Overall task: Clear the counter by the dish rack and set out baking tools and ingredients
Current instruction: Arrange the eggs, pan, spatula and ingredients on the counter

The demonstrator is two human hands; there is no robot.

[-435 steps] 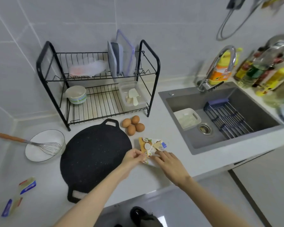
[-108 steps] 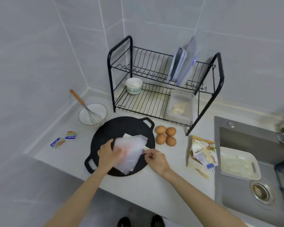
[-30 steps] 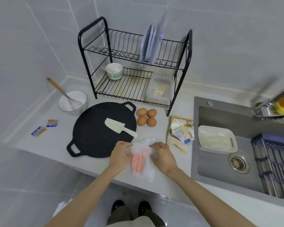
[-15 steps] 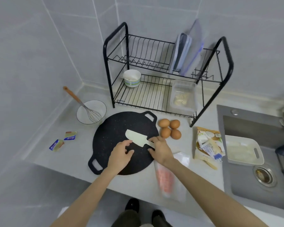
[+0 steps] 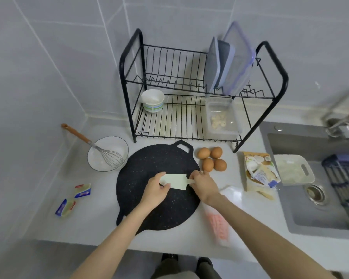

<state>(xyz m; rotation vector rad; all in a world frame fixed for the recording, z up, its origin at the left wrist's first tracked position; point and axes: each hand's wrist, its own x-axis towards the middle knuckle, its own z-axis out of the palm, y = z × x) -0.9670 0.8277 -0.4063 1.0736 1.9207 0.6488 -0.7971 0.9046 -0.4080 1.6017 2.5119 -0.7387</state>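
Observation:
A pale spatula (image 5: 176, 180) lies over the black round griddle pan (image 5: 149, 208) on the counter. My left hand (image 5: 155, 191) pinches the blade's left end between thumb and fingers. My right hand (image 5: 205, 185) grips the spatula's handle at the pan's right edge. Several brown eggs (image 5: 211, 159) sit just beyond my right hand. A clear plastic bag with pink contents (image 5: 218, 220) lies on the counter under my right forearm. A white bowl with a whisk (image 5: 107, 154) stands left of the pan.
The black dish rack (image 5: 189, 97) holds a small bowl (image 5: 152, 100), a clear container (image 5: 223, 118) and upright lids (image 5: 228, 59). A flour packet (image 5: 258, 174) lies by the sink (image 5: 314, 178), which holds a white tray (image 5: 294, 171). Two butter packets (image 5: 74, 198) lie at left.
My left hand has closed on the spatula's blade, and the spatula has shifted slightly on the pan. The plastic bag lies released on the counter to the right.

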